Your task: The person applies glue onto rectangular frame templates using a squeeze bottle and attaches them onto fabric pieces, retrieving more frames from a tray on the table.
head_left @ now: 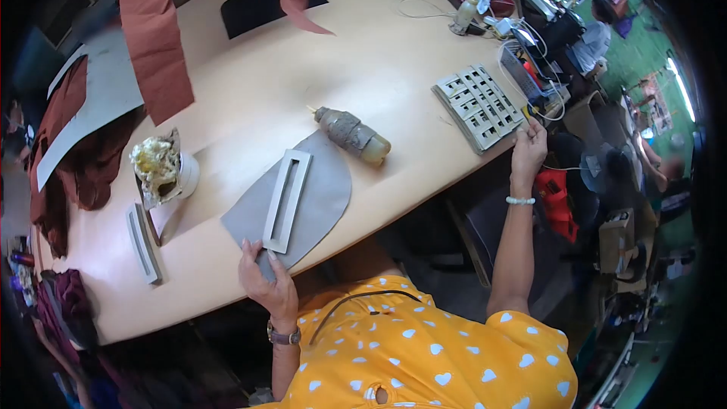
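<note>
A grey leather-like piece (pixel 326 189) with a curved edge lies near the table's front edge. On it rests a pale rectangular frame (pixel 286 201) with one long slot. My left hand (pixel 269 280) is closed on the grey piece's lower tip, fingertips beside the frame's lower end. Over at the right, my right hand (pixel 528 151) has its fingers closed at the near corner of a slotted pale panel (pixel 478 106). Something small and yellow shows at its fingertips; what it holds is unclear. A brown-wrapped bottle (pixel 352 135) lies beside the grey piece.
A white tub (pixel 187 176) with yellowish crusted matter stands left, near a narrow curved strip (pixel 142 242). Reddish-brown sheets (pixel 155 38) hang over the far left. Baskets, cables and a glue-like bottle (pixel 463 17) crowd the right back. Another person (pixel 592 44) sits beyond.
</note>
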Demonstrator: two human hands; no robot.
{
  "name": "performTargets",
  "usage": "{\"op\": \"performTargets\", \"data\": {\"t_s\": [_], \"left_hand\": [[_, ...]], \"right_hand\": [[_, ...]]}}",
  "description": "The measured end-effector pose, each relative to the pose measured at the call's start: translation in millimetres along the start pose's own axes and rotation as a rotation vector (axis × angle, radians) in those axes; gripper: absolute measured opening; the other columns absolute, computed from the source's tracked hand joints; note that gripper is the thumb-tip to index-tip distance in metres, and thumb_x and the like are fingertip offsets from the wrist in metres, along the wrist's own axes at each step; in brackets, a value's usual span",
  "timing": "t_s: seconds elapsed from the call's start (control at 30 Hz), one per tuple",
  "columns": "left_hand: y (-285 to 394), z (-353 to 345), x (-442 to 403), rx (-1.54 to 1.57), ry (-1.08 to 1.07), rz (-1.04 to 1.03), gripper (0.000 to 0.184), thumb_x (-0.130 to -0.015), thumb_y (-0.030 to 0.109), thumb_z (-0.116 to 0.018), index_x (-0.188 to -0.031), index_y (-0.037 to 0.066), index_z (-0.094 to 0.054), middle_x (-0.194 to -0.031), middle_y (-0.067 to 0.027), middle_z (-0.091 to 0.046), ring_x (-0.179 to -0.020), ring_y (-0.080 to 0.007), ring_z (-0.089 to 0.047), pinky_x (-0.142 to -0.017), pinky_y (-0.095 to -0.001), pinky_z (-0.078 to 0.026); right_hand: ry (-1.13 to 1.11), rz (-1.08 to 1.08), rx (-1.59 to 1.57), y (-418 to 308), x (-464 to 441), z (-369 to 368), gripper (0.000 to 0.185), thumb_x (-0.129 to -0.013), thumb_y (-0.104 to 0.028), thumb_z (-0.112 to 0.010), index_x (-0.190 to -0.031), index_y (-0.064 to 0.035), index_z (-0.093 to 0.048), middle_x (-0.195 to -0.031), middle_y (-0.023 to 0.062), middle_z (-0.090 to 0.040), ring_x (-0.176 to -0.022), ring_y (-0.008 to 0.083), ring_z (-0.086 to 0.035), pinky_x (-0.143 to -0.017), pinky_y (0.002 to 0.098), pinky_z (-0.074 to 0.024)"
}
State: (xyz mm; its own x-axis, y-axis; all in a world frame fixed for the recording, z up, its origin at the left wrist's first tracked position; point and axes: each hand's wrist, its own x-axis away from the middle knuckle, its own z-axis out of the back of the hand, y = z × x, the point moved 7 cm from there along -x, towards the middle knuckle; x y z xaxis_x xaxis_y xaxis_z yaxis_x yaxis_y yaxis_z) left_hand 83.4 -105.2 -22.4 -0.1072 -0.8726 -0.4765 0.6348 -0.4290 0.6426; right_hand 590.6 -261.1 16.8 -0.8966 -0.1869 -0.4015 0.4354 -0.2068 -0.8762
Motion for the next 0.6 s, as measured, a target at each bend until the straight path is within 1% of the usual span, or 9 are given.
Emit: {"op": "performTargets", "data": {"t_s": [0.03, 0.1, 0.17, 0.23, 0.33, 0.43, 0.47, 0.57, 0.6], "left_hand": [[-2, 1, 1, 0.003, -0.007, 0.007, 0.050, -0.084, 0.000, -0.055, -0.132, -0.003, -0.043, -0.109, -0.0158, -0.061, -0.100, -0.0289, -0.056, -0.092, -0.0392, -0.040], [-3, 2, 2, 0.029, -0.011, 0.009, 0.051, -0.083, 0.002, -0.058, -0.132, -0.004, -0.044, -0.108, -0.0151, -0.061, -0.100, -0.0281, -0.056, -0.092, -0.0387, -0.040], [-3, 3, 1, 0.042, -0.005, 0.009, 0.054, -0.081, 0.005, -0.062, -0.131, -0.004, -0.044, -0.108, -0.0146, -0.061, -0.100, -0.0275, -0.056, -0.092, -0.0382, -0.040], [0, 3, -1, 0.043, 0.002, 0.006, 0.058, -0.079, 0.008, -0.066, -0.131, -0.003, -0.044, -0.107, -0.0140, -0.061, -0.100, -0.0272, -0.056, -0.092, -0.0379, -0.040], [2, 5, -3, 0.035, 0.034, 0.007, 0.067, -0.070, 0.011, -0.076, -0.128, -0.002, -0.046, -0.102, -0.0129, -0.062, -0.096, -0.0296, -0.057, -0.088, -0.0405, -0.042], [3, 5, -4, 0.028, 0.046, 0.012, 0.070, -0.067, 0.011, -0.078, -0.128, -0.001, -0.046, -0.101, -0.0125, -0.062, -0.094, -0.0296, -0.057, -0.086, -0.0407, -0.042], [3, 5, -4, 0.025, 0.045, 0.011, 0.072, -0.066, 0.009, -0.078, -0.129, -0.001, -0.045, -0.101, -0.0126, -0.062, -0.095, -0.0288, -0.057, -0.087, -0.0400, -0.043], [2, 6, -5, 0.043, 0.048, 0.009, 0.073, -0.066, 0.008, -0.079, -0.130, 0.000, -0.045, -0.102, -0.0125, -0.062, -0.094, -0.0283, -0.057, -0.087, -0.0396, -0.043], [2, 7, -5, 0.052, 0.048, 0.008, 0.073, -0.066, 0.008, -0.079, -0.130, 0.000, -0.045, -0.101, -0.0124, -0.062, -0.094, -0.0285, -0.057, -0.086, -0.0397, -0.043]], "right_hand": [[-0.027, 0.115, -0.032, -21, 14, -13, 0.033, -0.087, -0.004, -0.056, -0.119, 0.0022, -0.051, -0.091, 0.0043, -0.059, -0.073, 0.0067, -0.055, -0.064, 0.0197, -0.0467], [-0.233, 0.106, -0.018, -63, 58, -59, 0.039, -0.086, -0.005, -0.058, -0.123, 0.0019, -0.050, -0.099, 0.0085, -0.061, -0.084, 0.0119, -0.058, -0.071, 0.0244, -0.0474], [-0.516, 0.141, -0.001, -97, 106, -110, 0.045, -0.083, -0.013, -0.064, -0.124, 0.0011, -0.049, -0.102, 0.0109, -0.060, -0.086, 0.0172, -0.058, -0.073, 0.0283, -0.0485], [-0.612, 0.363, 0.066, -121, 140, -144, 0.057, -0.079, -0.024, -0.071, -0.125, 0.0014, -0.049, -0.102, 0.0167, -0.061, -0.088, 0.0250, -0.060, -0.076, 0.0343, -0.0487], [-0.596, 0.548, 0.321, -119, 165, -173, 0.064, -0.075, -0.028, -0.075, -0.126, 0.0019, -0.048, -0.100, 0.0126, -0.060, -0.084, 0.0222, -0.059, -0.075, 0.0332, -0.0482], [-0.667, 0.370, 0.205, -108, 165, -179, 0.067, -0.076, -0.025, -0.075, -0.129, 0.0019, -0.045, -0.103, 0.0153, -0.060, -0.086, 0.0225, -0.060, -0.077, 0.0323, -0.0480], [-0.671, 0.265, 0.083, -100, 164, -181, 0.064, -0.074, -0.023, -0.076, -0.125, 0.0025, -0.047, -0.101, 0.0180, -0.062, -0.093, 0.0297, -0.061, -0.081, 0.0372, -0.0481], [-0.653, 0.007, -0.242, -93, 164, -174, 0.061, -0.073, -0.011, -0.077, -0.125, 0.0019, -0.046, -0.101, 0.0123, -0.060, -0.093, 0.0210, -0.060, -0.082, 0.0316, -0.0487], [-0.657, -0.037, -0.366, -103, 166, -169, 0.058, -0.074, -0.001, -0.074, -0.125, 0.0007, -0.046, -0.103, 0.0083, -0.057, -0.092, 0.0139, -0.058, -0.081, 0.0276, -0.0494]]}}
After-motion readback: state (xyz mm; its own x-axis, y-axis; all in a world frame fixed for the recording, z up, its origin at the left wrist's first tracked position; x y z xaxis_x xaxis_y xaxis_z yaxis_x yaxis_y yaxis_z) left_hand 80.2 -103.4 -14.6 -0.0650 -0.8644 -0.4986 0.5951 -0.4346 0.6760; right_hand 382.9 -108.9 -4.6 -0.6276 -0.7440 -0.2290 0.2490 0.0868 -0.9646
